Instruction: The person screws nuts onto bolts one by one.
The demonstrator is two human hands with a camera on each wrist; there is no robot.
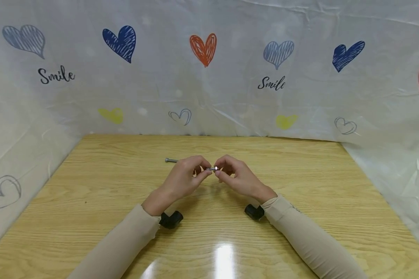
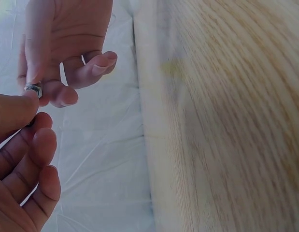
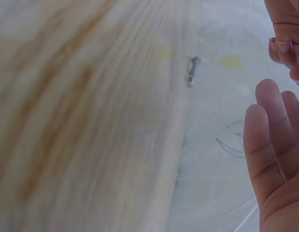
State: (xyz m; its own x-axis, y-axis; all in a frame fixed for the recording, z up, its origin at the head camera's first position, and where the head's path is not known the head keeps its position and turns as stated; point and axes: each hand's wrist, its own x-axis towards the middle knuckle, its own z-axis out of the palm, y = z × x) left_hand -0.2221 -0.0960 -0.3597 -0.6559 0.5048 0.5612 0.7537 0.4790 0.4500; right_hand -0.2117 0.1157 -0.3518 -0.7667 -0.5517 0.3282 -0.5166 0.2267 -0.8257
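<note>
My left hand pinches a small metal bolt between thumb and fingertips, low over the table. At the bolt's right end sits a shiny hex nut, which the thumb and forefinger of my right hand pinch. In the left wrist view the nut shows between the fingertips of both hands, while most of the bolt is hidden by the left fingers. The right wrist view shows the other fingers of my right hand held apart from the work; the bolt is out of sight there.
A second bolt lies on the wooden table behind my left hand; in the right wrist view this bolt carries a nut at one end. A white sheet with printed hearts hangs round the back and sides.
</note>
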